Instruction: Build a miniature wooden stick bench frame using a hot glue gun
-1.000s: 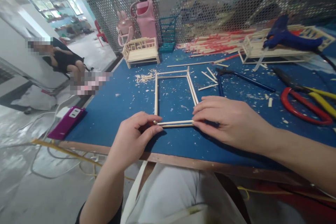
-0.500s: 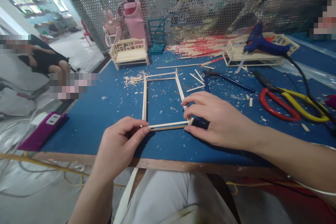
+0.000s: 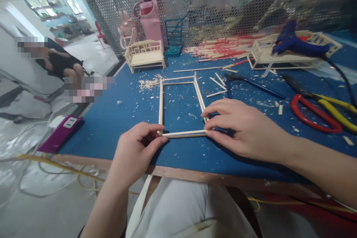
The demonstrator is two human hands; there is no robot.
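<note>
A four-sided frame of thin pale wooden sticks (image 3: 161,104) rests on the blue tabletop. Its near side is a pair of sticks, one above the other, with a narrow gap between them. My left hand (image 3: 142,147) pinches the near left corner between thumb and fingers. At the near right corner, my right hand (image 3: 237,128) has its thumb and fingertips closed on the frame, hiding the joint there. Short posts stick up at the two far corners.
Behind the frame stand a small stick bench (image 3: 146,55) and a stick pile (image 3: 228,47). A blue glue gun (image 3: 299,42) lies on another stick model (image 3: 259,57). Blue-handled pliers (image 3: 259,85) and red-and-yellow-handled pliers (image 3: 312,113) lie right. A purple power strip (image 3: 60,134) sits left.
The view has shifted, so everything appears a little further right. My right thumb and fingers have closed in on the near right corner. My left hand keeps its pinch.
</note>
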